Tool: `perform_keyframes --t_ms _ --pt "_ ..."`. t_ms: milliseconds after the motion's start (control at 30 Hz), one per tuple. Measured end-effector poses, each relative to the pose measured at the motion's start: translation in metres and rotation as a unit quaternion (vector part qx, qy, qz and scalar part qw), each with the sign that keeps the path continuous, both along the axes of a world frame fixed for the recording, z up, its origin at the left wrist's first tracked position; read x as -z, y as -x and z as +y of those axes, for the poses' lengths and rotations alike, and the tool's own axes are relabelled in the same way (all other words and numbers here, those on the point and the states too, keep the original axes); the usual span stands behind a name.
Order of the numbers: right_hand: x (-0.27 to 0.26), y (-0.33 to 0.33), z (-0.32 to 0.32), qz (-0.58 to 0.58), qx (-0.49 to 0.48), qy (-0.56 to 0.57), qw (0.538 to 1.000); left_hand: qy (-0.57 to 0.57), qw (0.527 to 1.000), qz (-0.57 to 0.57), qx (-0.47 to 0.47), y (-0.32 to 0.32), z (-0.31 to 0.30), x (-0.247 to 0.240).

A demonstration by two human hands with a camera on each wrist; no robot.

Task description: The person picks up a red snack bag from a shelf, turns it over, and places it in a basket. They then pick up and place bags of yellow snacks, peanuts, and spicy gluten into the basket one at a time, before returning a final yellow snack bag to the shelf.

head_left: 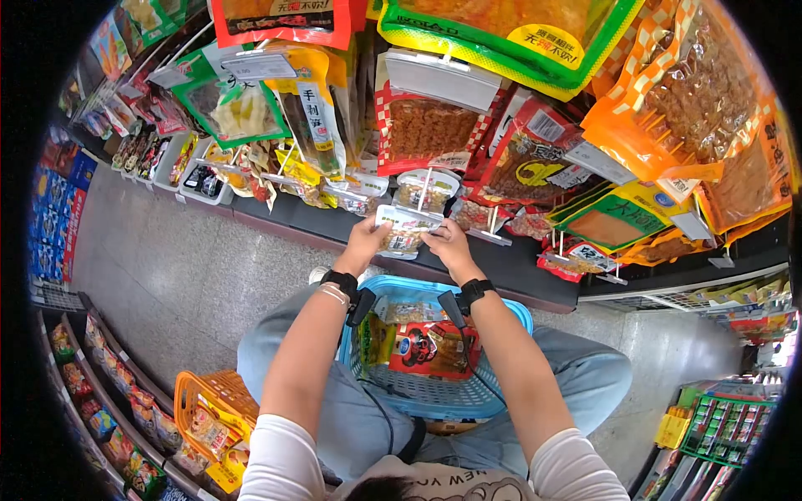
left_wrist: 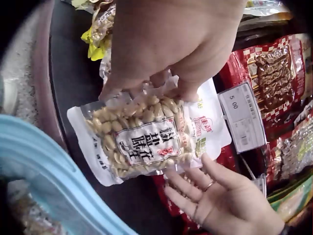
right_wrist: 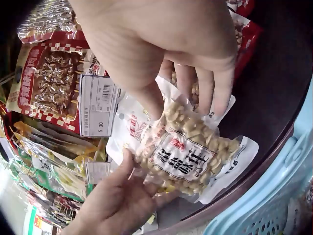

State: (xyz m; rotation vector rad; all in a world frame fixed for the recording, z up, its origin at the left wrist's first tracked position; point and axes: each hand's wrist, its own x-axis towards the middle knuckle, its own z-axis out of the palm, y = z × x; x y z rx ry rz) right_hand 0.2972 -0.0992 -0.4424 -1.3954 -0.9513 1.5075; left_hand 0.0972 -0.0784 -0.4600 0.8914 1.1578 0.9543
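A clear and white bag of peanuts [head_left: 403,241] [left_wrist: 139,134] [right_wrist: 188,154] is held between both hands in front of the shelf, its printed front facing up. On its left side the left hand [head_left: 364,243] [left_wrist: 171,44] [right_wrist: 120,200] pinches the edge. The right hand [head_left: 451,249] [right_wrist: 171,39] [left_wrist: 227,200] holds the other side, thumb on the front and fingers partly hidden behind. Just beyond the bag hangs a similar pack [head_left: 426,190]. Below the hands, a blue basket [head_left: 434,404] [left_wrist: 54,156] [right_wrist: 266,196] contains a red pack [head_left: 434,349] and other packs.
Hanging snack packs and price tags [left_wrist: 242,117] [right_wrist: 98,105] crowd the rack beyond the hands. A dark shelf ledge [head_left: 317,232] runs between rack and basket. An orange basket [head_left: 190,397] with packs stands at the left, beside snack shelves.
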Motion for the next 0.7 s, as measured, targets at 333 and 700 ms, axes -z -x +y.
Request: perform_keyframes --t_ms 333,700 --pt "0.011 0.003 0.015 0.031 0.054 -0.059 0.996 -0.03 0.999 -0.03 -0.008 -0.008 -0.007 0.001" --pt "0.035 0.01 0.027 0.006 0.136 -0.08 0.987 -0.063 0.997 -0.033 -0.029 -0.017 0.008 -0.001"
